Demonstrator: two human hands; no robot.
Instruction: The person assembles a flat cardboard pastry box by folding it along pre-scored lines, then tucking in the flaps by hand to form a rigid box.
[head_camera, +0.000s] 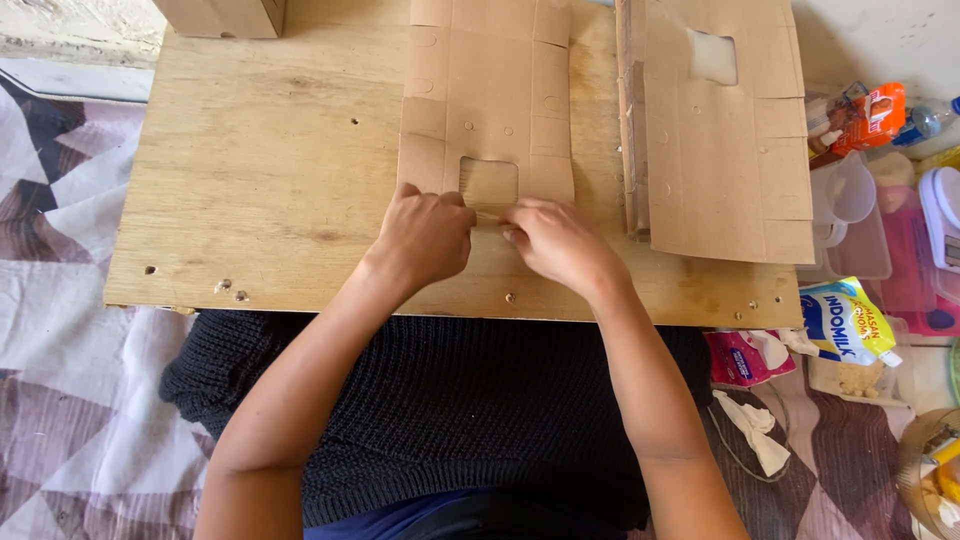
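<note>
Head view | both grips — left hand (425, 235), right hand (555, 243) — pinching flat cardboard sheet's (487, 95) near edge

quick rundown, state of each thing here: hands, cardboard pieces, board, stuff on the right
left hand: fingers curled, pressing the cardboard's near edge
right hand: pinching the same edge
flat cardboard blank: unfolded, window cut out
cardboard stack: flat, untouched
wooden board: lying flat
clear tub: open

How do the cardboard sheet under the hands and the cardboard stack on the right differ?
The cardboard sheet is single and flat; the cardboard stack holds several layers. The left hand and right hand touch the sheet's near edge; nothing touches the stack. The sheet's cut-out window lies near the hands, the stack's at the far end. Both are brown and rest on the wooden board.
</note>
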